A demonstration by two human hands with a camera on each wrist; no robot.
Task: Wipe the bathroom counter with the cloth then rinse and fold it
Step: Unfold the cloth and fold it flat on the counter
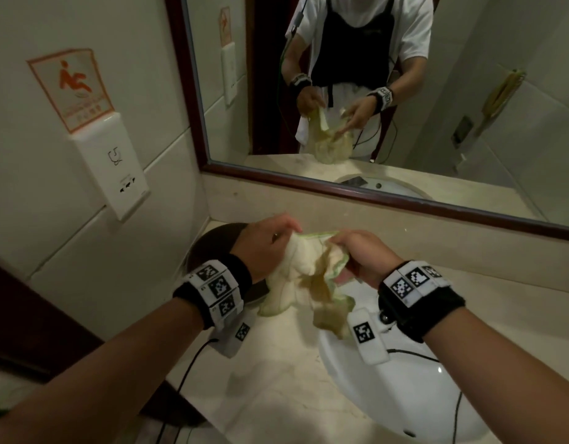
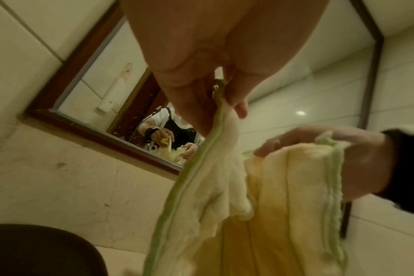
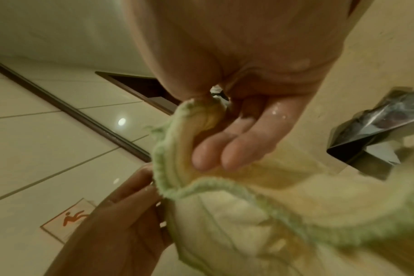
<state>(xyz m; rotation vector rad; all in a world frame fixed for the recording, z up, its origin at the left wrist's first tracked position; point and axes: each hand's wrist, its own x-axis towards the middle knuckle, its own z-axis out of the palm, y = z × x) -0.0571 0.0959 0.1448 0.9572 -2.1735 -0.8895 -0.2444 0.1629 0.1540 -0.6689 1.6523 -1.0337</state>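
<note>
A pale yellow cloth (image 1: 312,277) with a green hem hangs crumpled between both hands above the counter (image 1: 276,379), at the left rim of the white sink (image 1: 405,395). My left hand (image 1: 270,241) pinches the green hem at the cloth's top. In the left wrist view the left hand (image 2: 222,97) pinches that hem between thumb and fingers, and the cloth (image 2: 260,205) drapes down. My right hand (image 1: 357,251) grips the other top part. In the right wrist view the right hand (image 3: 215,134), wet, holds a fold of the cloth (image 3: 236,214).
A dark round object (image 1: 212,245) sits on the counter under my left wrist. A chrome faucet (image 3: 378,127) shows at the right. The mirror (image 1: 373,91) stands behind the counter. A wall socket plate (image 1: 113,165) and a slip-warning sign (image 1: 71,88) are on the left wall.
</note>
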